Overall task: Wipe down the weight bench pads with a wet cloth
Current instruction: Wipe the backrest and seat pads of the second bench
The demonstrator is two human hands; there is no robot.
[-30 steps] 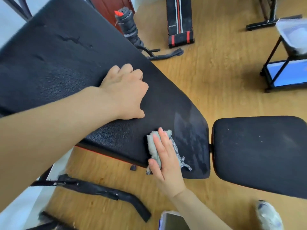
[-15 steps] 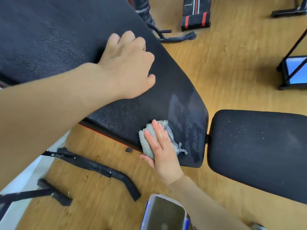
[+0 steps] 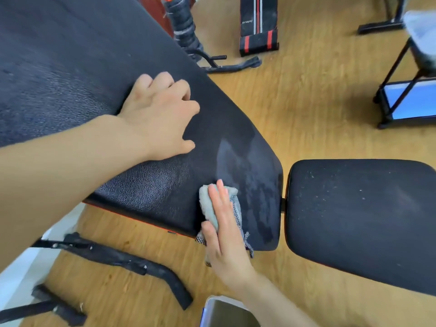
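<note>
1. Wooden floor (image 3: 306, 102) runs under a black weight bench, seen from above.
2. The grey cloth (image 3: 207, 202) lies on the near lower corner of the back pad (image 3: 70, 67), close to the gap before the seat pad (image 3: 358, 220). Its checked, frayed edge hangs over the pad's near side.
3. The right grip (image 3: 226, 237), a bare hand, lies flat on the cloth. Its fingers are straight and close together and press the cloth to the pad. The thumb runs along the cloth's left side, and nothing is curled round it.
4. A wet patch (image 3: 247, 175) streaks the back pad just beyond the cloth.
5. The left grip (image 3: 160, 114) rests higher up the back pad, well apart from the cloth. Its fingers are loosely bent, the thumb is out, and it holds nothing. Its fingertips are hidden behind the knuckles.
6. The seat pad is speckled with pale dust and cut off at the right.
7. Black frame legs (image 3: 122, 263) lie on the floor at lower left.
8. A foam roller (image 3: 181, 22) and a red-striped pad (image 3: 258, 22) are cut off at the top.
9. A container (image 3: 226, 312) at the bottom edge is mostly cropped, so its kind is unclear.
</note>
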